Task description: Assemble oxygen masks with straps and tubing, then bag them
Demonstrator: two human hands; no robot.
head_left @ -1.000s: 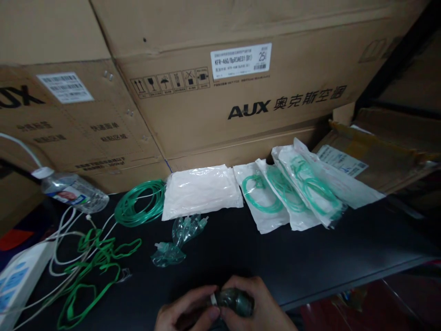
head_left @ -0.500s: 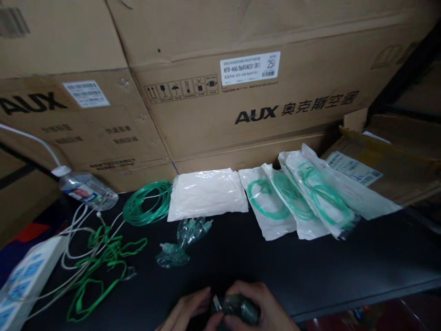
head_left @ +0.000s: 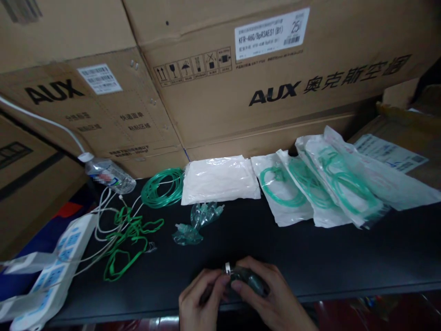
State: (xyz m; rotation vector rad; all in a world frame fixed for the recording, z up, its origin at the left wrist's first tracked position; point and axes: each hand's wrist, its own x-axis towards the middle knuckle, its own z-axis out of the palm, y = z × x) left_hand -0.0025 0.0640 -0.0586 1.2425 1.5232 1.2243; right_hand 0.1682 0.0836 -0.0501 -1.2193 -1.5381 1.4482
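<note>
At the front edge of the black table, both hands hold a clear greenish oxygen mask (head_left: 253,279). My right hand (head_left: 275,296) is wrapped round its body, thumb on the near side. With thumb and fingertips, my left hand (head_left: 201,294) pinches the mask's left end, beside a small shiny pale strip (head_left: 228,268). The fingers hide part of the mask. Beyond the hands lie two more clear green masks (head_left: 188,234). Left of them is a tangle of green elastic straps (head_left: 126,264), and behind is a coil of green tubing (head_left: 146,195).
A white plastic packet (head_left: 220,181) and several bagged green tube sets (head_left: 284,193) lie along the back. A plastic bottle (head_left: 112,174) and a white power strip (head_left: 72,250) with cables are on the left. Large cardboard boxes (head_left: 213,115) wall off the rear; an opened carton (head_left: 375,126) stands right.
The view has shifted, so the table and both hands appear higher in the picture. The mask stays between my hands, and the pale strip now points upright.
</note>
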